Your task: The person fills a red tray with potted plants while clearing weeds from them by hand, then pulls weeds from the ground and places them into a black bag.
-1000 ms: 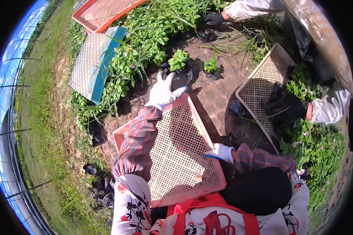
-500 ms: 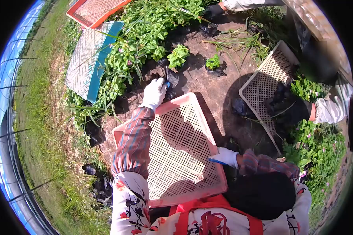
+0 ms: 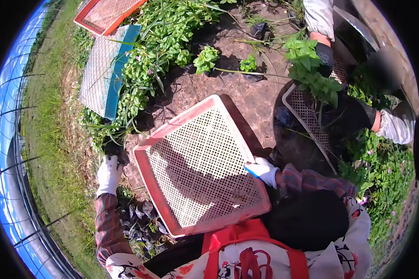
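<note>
My left hand (image 3: 109, 176), in a white glove, reaches to the ground left of the crate. Its fingers are curled at dark material beside the leafy plants (image 3: 97, 135); what they hold is hidden. With blue showing on its white glove, my right hand (image 3: 264, 171) grips the right rim of the empty pink-and-cream mesh crate (image 3: 209, 156). The crate lies in front of my body, and its floor carries shadows. Small black-bagged plants, one bright green (image 3: 206, 59) and one smaller (image 3: 248, 64), stand on the soil beyond it.
At the right, a co-worker's dark-gloved hands (image 3: 325, 58) are at a leafy plant (image 3: 309, 69) over another mesh crate (image 3: 307, 109). A teal-edged crate (image 3: 104, 74) and an orange crate (image 3: 108, 16) lie upper left. Black bags (image 3: 139, 216) lie lower left.
My left hand has moved left and down, away from the black bag beyond the crate. The crate has turned slightly. A leafy plant now shows at the co-worker's hands.
</note>
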The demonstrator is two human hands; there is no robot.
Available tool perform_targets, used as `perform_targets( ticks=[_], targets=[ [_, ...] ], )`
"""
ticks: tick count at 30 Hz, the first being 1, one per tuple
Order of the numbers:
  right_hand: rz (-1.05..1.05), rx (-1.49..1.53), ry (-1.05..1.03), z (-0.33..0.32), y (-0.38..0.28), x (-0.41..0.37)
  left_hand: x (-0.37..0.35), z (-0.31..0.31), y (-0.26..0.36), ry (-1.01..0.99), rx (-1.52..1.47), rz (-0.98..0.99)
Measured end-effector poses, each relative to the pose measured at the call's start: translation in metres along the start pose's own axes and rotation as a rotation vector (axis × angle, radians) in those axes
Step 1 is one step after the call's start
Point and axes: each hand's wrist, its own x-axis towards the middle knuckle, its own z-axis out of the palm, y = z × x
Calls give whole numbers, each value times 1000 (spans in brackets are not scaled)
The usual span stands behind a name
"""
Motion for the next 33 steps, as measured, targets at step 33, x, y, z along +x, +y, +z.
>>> perform_targets(
  ticks=[33],
  targets=[
    [-4,-423,153,-9,-30,-34,166,-56,308,460,-1083,557]
  ],
)
